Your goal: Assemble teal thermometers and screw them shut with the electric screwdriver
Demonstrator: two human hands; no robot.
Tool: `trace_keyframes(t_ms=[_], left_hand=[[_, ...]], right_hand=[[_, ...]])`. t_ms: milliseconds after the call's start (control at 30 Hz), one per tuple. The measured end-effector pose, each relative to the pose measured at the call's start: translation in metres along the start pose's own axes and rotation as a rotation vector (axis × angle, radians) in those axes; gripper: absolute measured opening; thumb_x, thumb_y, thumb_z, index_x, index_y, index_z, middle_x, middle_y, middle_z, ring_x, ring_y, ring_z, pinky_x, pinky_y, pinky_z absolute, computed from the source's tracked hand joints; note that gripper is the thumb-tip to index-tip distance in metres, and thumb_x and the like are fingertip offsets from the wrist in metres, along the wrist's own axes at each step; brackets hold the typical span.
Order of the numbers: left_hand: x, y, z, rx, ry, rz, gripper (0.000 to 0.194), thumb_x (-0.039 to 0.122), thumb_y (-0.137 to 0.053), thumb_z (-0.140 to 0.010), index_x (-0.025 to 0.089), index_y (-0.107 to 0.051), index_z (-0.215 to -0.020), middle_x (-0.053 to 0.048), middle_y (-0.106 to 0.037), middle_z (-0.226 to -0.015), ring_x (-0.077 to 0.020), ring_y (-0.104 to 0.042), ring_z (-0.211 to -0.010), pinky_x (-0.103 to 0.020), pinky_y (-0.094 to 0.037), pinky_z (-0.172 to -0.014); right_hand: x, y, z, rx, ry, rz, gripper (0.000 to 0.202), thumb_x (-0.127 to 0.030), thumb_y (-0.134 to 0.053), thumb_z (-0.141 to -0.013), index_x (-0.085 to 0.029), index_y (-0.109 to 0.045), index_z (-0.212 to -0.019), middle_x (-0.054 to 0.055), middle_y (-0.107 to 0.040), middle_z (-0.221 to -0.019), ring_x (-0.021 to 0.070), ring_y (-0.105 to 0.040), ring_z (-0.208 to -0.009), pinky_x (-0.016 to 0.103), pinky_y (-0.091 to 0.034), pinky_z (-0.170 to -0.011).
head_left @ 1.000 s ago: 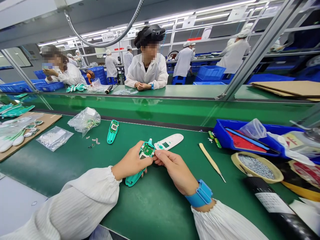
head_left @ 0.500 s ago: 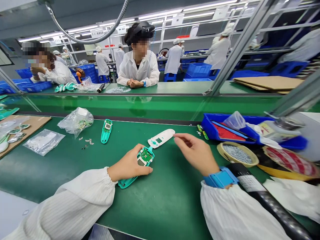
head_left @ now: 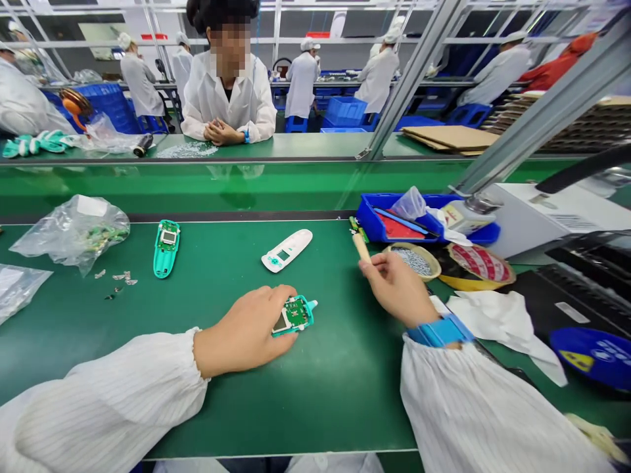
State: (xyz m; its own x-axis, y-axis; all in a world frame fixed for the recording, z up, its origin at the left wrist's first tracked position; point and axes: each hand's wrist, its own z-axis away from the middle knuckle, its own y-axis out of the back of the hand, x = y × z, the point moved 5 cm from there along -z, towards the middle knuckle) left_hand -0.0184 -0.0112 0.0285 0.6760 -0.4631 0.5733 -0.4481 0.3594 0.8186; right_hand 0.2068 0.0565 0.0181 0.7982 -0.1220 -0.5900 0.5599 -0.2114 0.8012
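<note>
My left hand (head_left: 251, 325) is wrapped round a teal casing with a green circuit board (head_left: 298, 312), just above the green mat; part of the casing is under my palm. Its teal-and-white tip points right. My right hand (head_left: 399, 286) pinches a small tan piece (head_left: 361, 247), near two narrow green boards (head_left: 358, 228). A white cover (head_left: 287, 251) with a small window and teal buttons lies on the mat between and beyond my hands. Another open teal casing with a board (head_left: 166, 248) lies to the left.
Clear bags (head_left: 79, 230) and small metal bits (head_left: 118, 278) lie at the left. A blue tray (head_left: 369, 217), a dish of small metal parts (head_left: 417, 259), tape (head_left: 480, 265) and white cloth (head_left: 503, 322) are at the right. A person (head_left: 229, 92) leans on the bench opposite.
The view has shifted right. My right hand has moved from beside the white cover towards the blue tray and now holds the tan piece. The casing in my left hand has turned, its tip pointing right.
</note>
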Motion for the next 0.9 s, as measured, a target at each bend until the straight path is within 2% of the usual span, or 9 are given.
trace_keyframes(t_ms=[100, 167, 267, 400, 500, 633, 900], left_hand=[[0.0, -0.003, 0.002, 0.016, -0.04, -0.062, 0.038, 0.028, -0.046, -0.081, 0.018, -0.041, -0.117, -0.008, -0.051, -0.103, -0.0214, -0.047, -0.09, -0.036, -0.041, -0.076], [-0.001, -0.006, 0.001, 0.01, -0.059, -0.08, 0.042, 0.031, -0.044, -0.082, 0.017, -0.038, -0.121, -0.008, -0.05, -0.104, -0.0217, -0.046, -0.091, -0.036, -0.041, -0.077], [-0.002, -0.009, 0.0, 0.018, -0.08, -0.081, 0.048, 0.039, -0.045, -0.083, 0.015, -0.038, -0.123, -0.009, -0.051, -0.103, -0.0214, -0.045, -0.089, -0.036, -0.041, -0.076], [-0.002, -0.01, -0.001, 0.031, -0.076, -0.098, 0.052, 0.045, -0.044, -0.082, 0.014, -0.039, -0.122, -0.009, -0.052, -0.101, -0.0216, -0.045, -0.087, -0.037, -0.042, -0.075], [-0.001, -0.009, -0.002, 0.029, -0.078, -0.111, 0.048, 0.043, -0.042, -0.084, 0.015, -0.039, -0.123, -0.009, -0.053, -0.101, -0.0214, -0.046, -0.087, -0.036, -0.042, -0.074], [0.0, -0.009, -0.002, 0.036, -0.09, -0.117, 0.045, 0.041, -0.039, -0.086, 0.016, -0.039, -0.123, -0.009, -0.053, -0.101, -0.0207, -0.047, -0.087, -0.036, -0.042, -0.073], [-0.002, -0.012, -0.003, -0.009, -0.1, -0.173, 0.045, 0.042, -0.038, -0.087, 0.015, -0.037, -0.123, -0.008, -0.053, -0.1, -0.0207, -0.047, -0.085, -0.035, -0.043, -0.072]], right_hand=[[-0.007, 0.008, 0.027, 0.039, 0.034, -0.352, 0.027, -0.041, -0.051, -0.077, -0.022, -0.043, -0.094, 0.002, -0.056, -0.073, 0.0143, -0.052, -0.051, 0.028, -0.041, -0.044], [-0.012, 0.008, 0.047, 0.007, 0.049, -0.564, 0.032, -0.043, -0.059, -0.072, -0.023, -0.046, -0.094, 0.0, -0.055, -0.068, 0.0126, -0.05, -0.046, 0.026, -0.041, -0.04], [-0.019, 0.003, 0.075, -0.055, 0.068, -0.617, 0.022, -0.039, -0.059, -0.076, -0.021, -0.051, -0.085, 0.001, -0.056, -0.067, 0.0128, -0.054, -0.051, 0.025, -0.047, -0.044], [-0.028, 0.002, 0.1, -0.041, 0.11, -0.743, 0.012, -0.033, -0.052, -0.083, -0.022, -0.051, -0.082, 0.004, -0.058, -0.084, 0.0145, -0.06, -0.062, 0.029, -0.053, -0.056], [-0.037, -0.002, 0.109, -0.09, 0.144, -0.846, 0.011, -0.031, -0.047, -0.086, -0.023, -0.051, -0.08, 0.004, -0.057, -0.083, 0.0154, -0.06, -0.063, 0.03, -0.052, -0.057], [-0.046, -0.01, 0.113, -0.172, 0.181, -0.868, 0.01, -0.029, -0.043, -0.087, -0.024, -0.051, -0.083, 0.004, -0.058, -0.081, 0.015, -0.058, -0.063, 0.029, -0.05, -0.055], [-0.043, -0.014, 0.114, -0.221, 0.18, -0.856, 0.012, -0.028, -0.04, -0.089, -0.024, -0.049, -0.083, 0.002, -0.057, -0.08, 0.0128, -0.057, -0.063, 0.025, -0.048, -0.055]])
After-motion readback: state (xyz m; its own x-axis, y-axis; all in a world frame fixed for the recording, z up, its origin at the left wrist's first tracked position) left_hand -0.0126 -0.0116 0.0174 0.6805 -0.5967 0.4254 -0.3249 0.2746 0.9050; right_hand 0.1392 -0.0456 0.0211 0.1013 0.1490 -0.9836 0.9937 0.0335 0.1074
